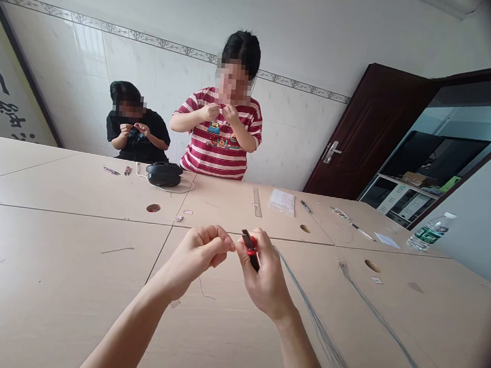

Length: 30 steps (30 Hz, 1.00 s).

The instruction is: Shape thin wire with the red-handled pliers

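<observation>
In the head view my left hand (201, 257) is closed in a pinch, thumb against forefinger, on something too small to name. My right hand (265, 282) grips a pair of pliers (249, 246) with red and black handles, its metal jaws pointing up and away from me. The fingertips of both hands nearly meet above the table (104, 303). Below my left hand a fine thread-like strand (206, 295) shows; I cannot tell whether it hangs from the fingers or lies on the tabletop. A bundle of thin grey-blue strands (315, 314) runs beside my right hand toward me.
A second strand bundle (382, 316) lies further right. Across the table are a black case (164, 175), a ruler (257, 203), a clear plastic packet (282, 201), pens and a water bottle (431, 232). Two people (221, 142) work on the far side.
</observation>
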Each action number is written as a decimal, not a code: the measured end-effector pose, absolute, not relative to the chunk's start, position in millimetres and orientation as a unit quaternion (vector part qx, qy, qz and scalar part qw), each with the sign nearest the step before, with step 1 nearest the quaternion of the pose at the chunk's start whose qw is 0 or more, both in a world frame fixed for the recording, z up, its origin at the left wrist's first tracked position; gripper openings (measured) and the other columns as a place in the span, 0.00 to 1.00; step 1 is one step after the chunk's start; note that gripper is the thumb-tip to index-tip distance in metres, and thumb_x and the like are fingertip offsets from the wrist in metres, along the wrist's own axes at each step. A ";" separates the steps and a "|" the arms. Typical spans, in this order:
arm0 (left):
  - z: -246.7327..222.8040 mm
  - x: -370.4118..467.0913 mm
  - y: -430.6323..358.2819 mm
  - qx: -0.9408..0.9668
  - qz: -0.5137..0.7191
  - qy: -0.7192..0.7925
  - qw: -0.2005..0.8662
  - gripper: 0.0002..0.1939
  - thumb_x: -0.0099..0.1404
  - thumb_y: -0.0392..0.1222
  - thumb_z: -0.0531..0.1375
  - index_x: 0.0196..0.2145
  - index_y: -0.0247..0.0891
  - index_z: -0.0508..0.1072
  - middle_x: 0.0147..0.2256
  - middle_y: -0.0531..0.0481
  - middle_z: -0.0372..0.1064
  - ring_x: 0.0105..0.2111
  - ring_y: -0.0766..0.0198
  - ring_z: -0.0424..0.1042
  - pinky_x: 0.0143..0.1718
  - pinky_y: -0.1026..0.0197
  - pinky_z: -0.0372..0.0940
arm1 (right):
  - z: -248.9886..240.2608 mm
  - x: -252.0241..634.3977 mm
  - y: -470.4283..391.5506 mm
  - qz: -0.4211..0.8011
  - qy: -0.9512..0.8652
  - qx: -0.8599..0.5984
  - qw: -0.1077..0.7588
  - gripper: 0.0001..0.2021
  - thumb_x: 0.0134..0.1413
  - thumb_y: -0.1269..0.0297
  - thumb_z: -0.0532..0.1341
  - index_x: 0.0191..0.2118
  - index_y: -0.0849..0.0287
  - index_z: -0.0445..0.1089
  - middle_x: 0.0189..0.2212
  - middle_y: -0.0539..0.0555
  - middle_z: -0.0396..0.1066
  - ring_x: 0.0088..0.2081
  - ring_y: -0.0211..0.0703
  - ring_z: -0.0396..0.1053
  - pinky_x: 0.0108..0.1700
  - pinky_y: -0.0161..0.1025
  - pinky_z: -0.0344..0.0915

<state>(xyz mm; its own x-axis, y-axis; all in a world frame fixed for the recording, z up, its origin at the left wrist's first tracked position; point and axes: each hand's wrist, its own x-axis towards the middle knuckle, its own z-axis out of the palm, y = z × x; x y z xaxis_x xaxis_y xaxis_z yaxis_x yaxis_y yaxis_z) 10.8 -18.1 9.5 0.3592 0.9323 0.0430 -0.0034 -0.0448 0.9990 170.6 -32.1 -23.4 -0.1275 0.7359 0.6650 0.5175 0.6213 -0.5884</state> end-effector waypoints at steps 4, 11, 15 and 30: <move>9.3 10.3 -18.5 0.597 0.410 0.389 0.570 0.06 0.59 0.39 0.54 0.26 0.38 0.66 0.19 0.59 0.51 0.21 0.71 0.47 0.25 0.63 0.42 | -24.0 170.6 -31.8 0.112 -0.744 -0.416 0.511 0.04 0.64 0.68 0.52 0.35 0.54 0.58 0.30 0.50 0.62 0.33 0.41 0.61 0.36 0.39 0.60; 12.0 11.0 -19.4 0.605 0.402 0.398 0.560 0.07 0.60 0.41 0.56 0.26 0.38 0.66 0.18 0.60 0.49 0.20 0.71 0.44 0.24 0.63 0.42 | -24.5 171.5 -32.2 0.113 -0.746 -0.408 0.514 0.05 0.64 0.68 0.52 0.34 0.54 0.57 0.30 0.50 0.61 0.33 0.41 0.60 0.37 0.40 0.59; 12.2 11.1 -19.4 0.606 0.405 0.395 0.560 0.08 0.61 0.41 0.55 0.26 0.37 0.66 0.18 0.60 0.49 0.20 0.71 0.44 0.24 0.63 0.43 | -22.9 171.4 -33.0 0.115 -0.747 -0.406 0.514 0.05 0.64 0.67 0.51 0.34 0.54 0.57 0.30 0.50 0.61 0.32 0.41 0.60 0.36 0.40 0.60; 9.7 5.9 -17.3 0.603 0.401 0.364 0.586 0.06 0.60 0.39 0.56 0.27 0.38 0.68 0.17 0.60 0.50 0.20 0.72 0.43 0.24 0.63 0.40 | -18.9 170.0 -35.2 0.195 -0.725 -0.409 0.519 0.08 0.65 0.63 0.52 0.32 0.55 0.57 0.29 0.48 0.58 0.30 0.37 0.57 0.33 0.36 0.58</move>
<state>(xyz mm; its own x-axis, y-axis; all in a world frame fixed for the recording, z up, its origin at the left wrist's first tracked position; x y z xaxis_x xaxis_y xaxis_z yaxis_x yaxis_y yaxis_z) 5.9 -17.3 9.7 0.4132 0.9089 0.0569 -0.0301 -0.0488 0.9984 170.0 -35.2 -18.9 -0.1282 0.7949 0.5931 0.3909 0.5901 -0.7064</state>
